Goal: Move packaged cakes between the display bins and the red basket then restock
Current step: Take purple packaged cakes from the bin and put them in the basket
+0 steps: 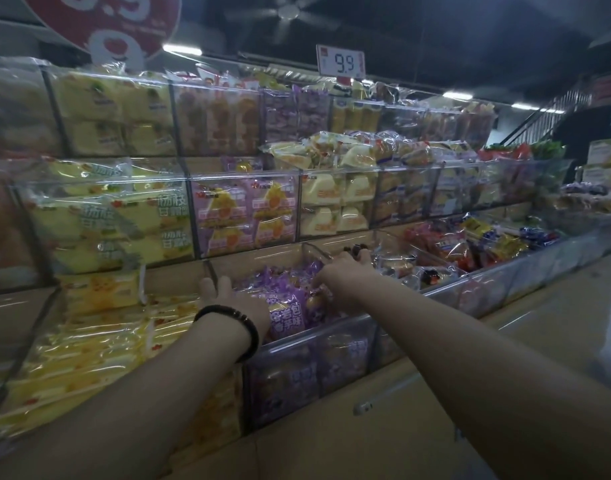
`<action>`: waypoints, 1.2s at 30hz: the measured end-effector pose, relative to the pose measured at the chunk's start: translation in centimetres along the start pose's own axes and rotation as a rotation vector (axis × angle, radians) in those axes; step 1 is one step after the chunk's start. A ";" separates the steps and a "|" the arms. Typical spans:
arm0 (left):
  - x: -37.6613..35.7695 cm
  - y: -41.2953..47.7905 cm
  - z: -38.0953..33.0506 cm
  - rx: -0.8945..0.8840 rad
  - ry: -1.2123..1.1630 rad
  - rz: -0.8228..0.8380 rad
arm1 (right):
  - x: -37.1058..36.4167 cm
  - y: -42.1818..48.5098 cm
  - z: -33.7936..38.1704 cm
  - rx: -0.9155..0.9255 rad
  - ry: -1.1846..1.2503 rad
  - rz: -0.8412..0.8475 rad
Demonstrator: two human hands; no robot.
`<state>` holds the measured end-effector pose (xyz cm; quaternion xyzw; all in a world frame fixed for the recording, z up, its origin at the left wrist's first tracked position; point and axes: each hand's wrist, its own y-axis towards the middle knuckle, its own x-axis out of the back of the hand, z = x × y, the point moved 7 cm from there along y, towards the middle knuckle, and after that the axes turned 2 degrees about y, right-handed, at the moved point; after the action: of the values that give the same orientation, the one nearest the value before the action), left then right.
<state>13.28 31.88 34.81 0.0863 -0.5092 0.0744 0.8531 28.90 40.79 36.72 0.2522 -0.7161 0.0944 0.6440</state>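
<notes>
Both my arms reach into a clear display bin [345, 327] on the bottom row, filled with purple packaged cakes [287, 315]. My left hand [234, 299], with a black bracelet on its wrist, lies on the left side of the pile, fingers apart and pressed against the packs. My right hand [345, 275] is curled down over the packs at the middle of the bin, fingers wrapped around purple wrappers. The red basket is not in view.
A bin of yellow packaged cakes [89, 344] lies to the left. Clear tiered bins [245, 216] with yellow, purple and orange packs rise behind. Mixed snack bins [470, 247] run to the right. A 9.9 price sign [340, 62] stands on top. A beige counter ledge [435, 393] fronts the bins.
</notes>
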 end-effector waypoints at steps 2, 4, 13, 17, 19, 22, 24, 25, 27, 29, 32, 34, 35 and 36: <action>0.6 -0.9 0.2 0.086 -0.094 -0.074 | 0.3 -0.6 -0.2 -0.027 0.052 -0.073; 1.1 -1.9 0.5 0.149 -0.178 -0.188 | 0.9 -1.9 -0.4 -0.053 0.167 -0.150; 2.7 -9.6 2.8 -0.041 -0.813 -0.786 | 3.5 -13.4 2.6 -0.070 0.803 -0.542; -1.0 -17.2 1.5 -0.328 -1.059 -0.697 | 0.1 -17.3 8.5 0.031 0.856 -0.413; -5.5 -19.8 0.9 -0.330 -1.215 -0.381 | -3.1 -18.6 11.7 0.083 0.908 -0.229; -14.4 -22.7 -0.4 -0.315 -1.192 0.141 | -9.7 -20.4 16.4 0.053 1.045 0.179; -20.0 -24.6 -0.2 -0.297 -1.065 0.326 | -14.8 -21.7 18.9 -0.046 1.071 0.415; -22.2 -25.4 0.2 -0.286 -1.014 0.369 | -16.9 -22.3 19.9 -0.073 1.060 0.489; -26.4 -26.5 1.3 -0.257 -0.949 0.449 | -21.1 -23.3 21.9 -0.079 1.010 0.602; -30.4 -27.6 2.3 -0.235 -0.889 0.543 | -24.9 -24.2 23.7 -0.064 0.902 0.688; -35.5 -28.8 2.6 -0.235 -0.791 0.620 | -30.7 -25.7 26.0 -0.047 0.738 0.806; -38.2 -29.3 2.0 -0.265 -0.767 0.693 | -34.6 -26.9 27.1 -0.060 0.695 0.876; -39.1 -29.4 1.5 -0.299 -0.733 0.758 | -36.8 -27.3 27.3 -0.082 0.697 0.901; -39.9 -29.5 1.1 -0.336 -0.693 0.820 | -38.5 -27.7 27.6 -0.082 0.679 0.910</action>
<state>-0.10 1.36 -2.01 -0.2364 -0.7564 0.2849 0.5393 19.82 13.70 -10.11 -0.1514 -0.5086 0.4103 0.7416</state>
